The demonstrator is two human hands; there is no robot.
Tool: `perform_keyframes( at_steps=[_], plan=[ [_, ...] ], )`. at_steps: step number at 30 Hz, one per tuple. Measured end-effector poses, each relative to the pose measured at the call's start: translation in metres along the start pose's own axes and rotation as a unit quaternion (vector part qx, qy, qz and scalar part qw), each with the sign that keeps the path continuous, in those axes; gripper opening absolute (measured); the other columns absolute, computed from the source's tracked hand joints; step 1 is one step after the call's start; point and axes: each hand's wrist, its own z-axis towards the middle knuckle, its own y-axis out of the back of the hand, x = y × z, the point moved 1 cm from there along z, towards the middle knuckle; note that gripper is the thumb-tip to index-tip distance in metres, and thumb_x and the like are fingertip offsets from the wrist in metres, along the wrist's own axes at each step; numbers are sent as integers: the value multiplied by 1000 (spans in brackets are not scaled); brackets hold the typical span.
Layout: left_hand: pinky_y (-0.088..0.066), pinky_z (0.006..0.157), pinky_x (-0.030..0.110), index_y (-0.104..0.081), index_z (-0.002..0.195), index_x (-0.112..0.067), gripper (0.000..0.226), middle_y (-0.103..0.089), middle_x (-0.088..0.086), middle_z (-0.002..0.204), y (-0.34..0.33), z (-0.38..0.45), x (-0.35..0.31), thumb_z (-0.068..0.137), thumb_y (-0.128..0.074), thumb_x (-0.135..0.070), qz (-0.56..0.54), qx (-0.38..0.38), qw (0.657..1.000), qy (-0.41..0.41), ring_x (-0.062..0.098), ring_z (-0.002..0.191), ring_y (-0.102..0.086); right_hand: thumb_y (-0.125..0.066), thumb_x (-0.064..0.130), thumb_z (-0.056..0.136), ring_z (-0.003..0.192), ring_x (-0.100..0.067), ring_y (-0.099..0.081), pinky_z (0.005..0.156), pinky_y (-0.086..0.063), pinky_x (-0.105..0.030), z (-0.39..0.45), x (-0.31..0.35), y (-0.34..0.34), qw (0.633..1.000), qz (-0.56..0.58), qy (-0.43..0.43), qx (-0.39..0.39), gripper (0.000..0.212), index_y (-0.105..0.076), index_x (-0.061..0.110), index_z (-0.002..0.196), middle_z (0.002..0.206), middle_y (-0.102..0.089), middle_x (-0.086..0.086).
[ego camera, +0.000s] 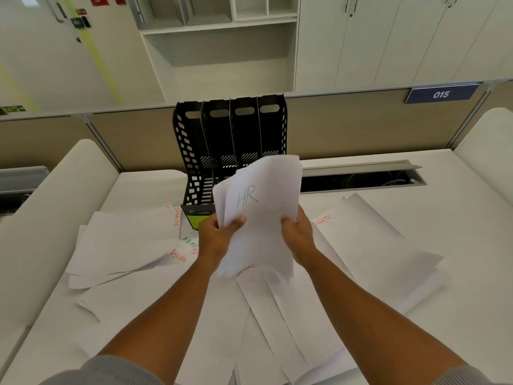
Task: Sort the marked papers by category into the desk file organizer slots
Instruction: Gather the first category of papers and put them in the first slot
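A small sheaf of papers, the top sheet marked "HR", is held up in front of the black file organizer. The left hand and right hand pinch its lower edges, thumbs on top. More marked sheets lie scattered across the white desk.
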Motion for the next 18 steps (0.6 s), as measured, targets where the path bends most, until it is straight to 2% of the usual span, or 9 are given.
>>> perform_keyframes(
  at_steps=[4, 8, 13, 15, 18],
  plan=[
    [-57, 67, 17, -54, 116, -34, 45, -63, -8, 105, -20, -2, -14, 79, -79, -33, 16, -70, 993, -94, 8, 91, -64, -48, 20, 98, 99, -17, -58, 84, -54, -33, -1, 21, -16, 996, -38, 80, -22, 32, -42, 23, 130, 113, -57, 1],
    [-57, 75, 26, -46, 132, -28, 62, -58, -5, 117, -29, -7, -8, 79, -76, -41, 44, -67, 992, -93, 15, 104, -60, -57, 21, 93, 100, -16, -55, 89, -53, -40, -4, 19, -16, 994, -56, 90, -28, 41, -40, 27, 130, 114, -54, 4],
    [-59, 82, 36, -46, 132, -24, 68, -58, 4, 123, -23, -12, 11, 76, -78, -44, 36, -79, 996, -34, 22, 110, -59, -62, 26, 90, 94, -14, -55, 86, -54, -43, -7, 2, -4, 994, -81, 66, -38, 37, -42, 37, 119, 108, -54, 10],
    [-59, 72, 27, -48, 125, -32, 58, -60, -3, 114, -24, -14, 11, 76, -78, -42, 29, -81, 996, -36, 18, 101, -61, -63, 28, 90, 95, -16, -57, 86, -54, -45, -7, -3, -2, 994, -83, 51, -42, 35, -44, 36, 118, 109, -57, 6],
    [-56, 56, 14, -53, 104, -43, 37, -61, -16, 97, -25, -14, 7, 77, -78, -40, 3, -67, 997, -44, 10, 86, -64, -60, 30, 91, 99, -22, -61, 89, -54, -49, -9, -10, 0, 995, -83, 44, -45, 34, -50, 26, 123, 117, -63, -3]
  ],
)
